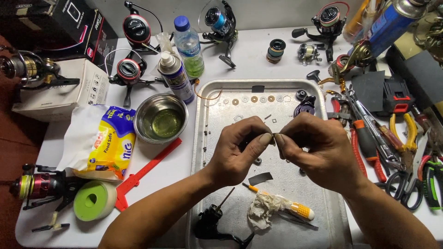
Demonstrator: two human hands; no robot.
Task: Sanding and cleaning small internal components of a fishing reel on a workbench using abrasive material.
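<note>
Green tape roll [94, 200], red ruler [146, 172], yellow-and-white packet [107, 148] — blue-capped bottle [188, 46], silvery metal tray [206, 115].

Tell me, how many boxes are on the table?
2. A black box stands at the far left corner, and a white box lies just in front of it. Others may be hidden past the picture's edge.

Two hands [240, 152], roughly seven reels [136, 28] (some cropped), one bowl [160, 118], one bottle [188, 46].
</note>
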